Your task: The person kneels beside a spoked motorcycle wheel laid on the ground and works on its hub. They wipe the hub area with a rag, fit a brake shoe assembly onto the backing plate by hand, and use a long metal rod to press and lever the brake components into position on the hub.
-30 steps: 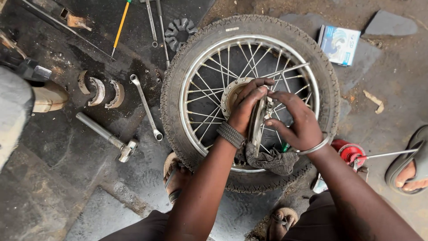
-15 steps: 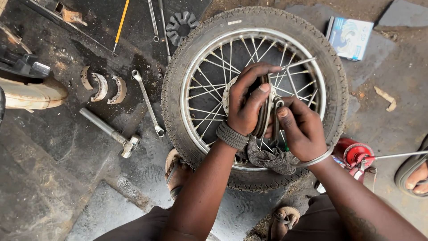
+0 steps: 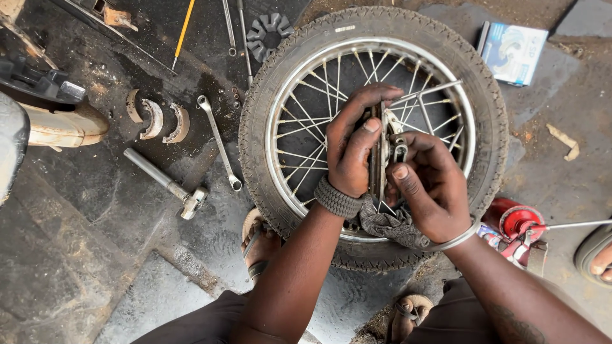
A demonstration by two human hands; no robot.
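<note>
Over the spoked wheel (image 3: 299, 114), a grimy metal plate (image 3: 381, 156).

Round metal brake plate (image 3: 381, 153) now turned edge-on, upright over hub of spoked motorcycle wheel (image 3: 373, 137); left hand (image 3: 354, 150) regripped, thumb along its face; right hand (image 3: 430, 188) shifted lower.

Black treaded tyre (image 3: 268, 102), silver spokes (image 3: 306, 121), red oil can (image 3: 519, 223), grey rag (image 3: 389, 226)
</note>
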